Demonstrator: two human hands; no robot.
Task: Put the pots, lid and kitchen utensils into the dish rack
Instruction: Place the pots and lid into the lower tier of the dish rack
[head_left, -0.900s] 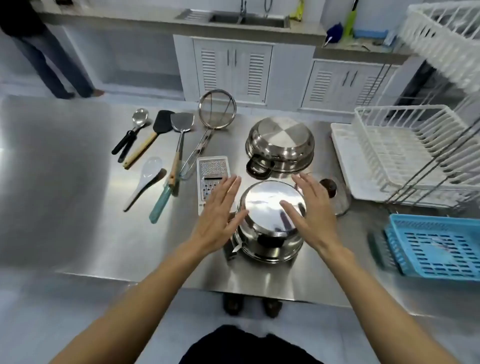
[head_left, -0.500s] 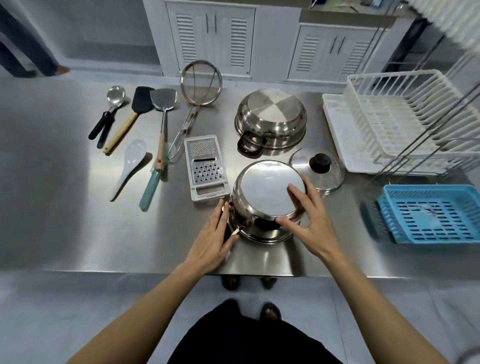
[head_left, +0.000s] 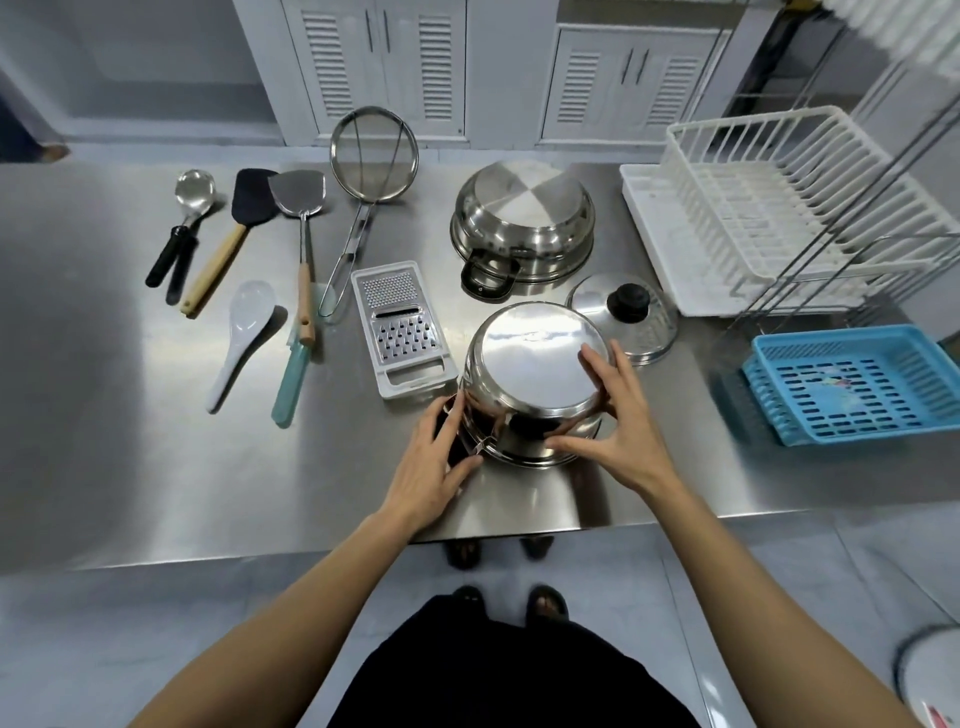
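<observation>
Steel table (head_left: 130, 415) fills most of the view, brushed and glossy, w/ pale floor tiles at its near edge and white louvred cabinet doors (head_left: 374, 62) behind it. At far right, a white dish rack (head_left: 779, 208) sits on its drip tray, nothing in it, w/ thin wire legs of another stand crossing in front. Just nearer, a blue perforated basket (head_left: 852, 384), only a faint scrap of something on its floor, can't tell what. Near pot (head_left: 535, 374) is upside down close to the table's front edge; left hand (head_left: 431, 467) cups its left side at the black handle, right hand (head_left: 618, 431) is spread over the right rim w/ fingertips on the base, both gripping it. Lid (head_left: 623, 322) w/ black knob lies touching or nearly touching that pot's far right side. Second pot (head_left: 524, 223), also inverted, sits behind, handle toward the camera. Grater (head_left: 400, 327) lies just left of the near pot. Further left, in a loose row: strainer (head_left: 374, 156), steel turner (head_left: 298, 202), black spatula (head_left: 249, 202), scoop (head_left: 192, 192), white rice spoon (head_left: 244, 332), and a teal-handled tool (head_left: 291, 379) partly under the turner's handle.
</observation>
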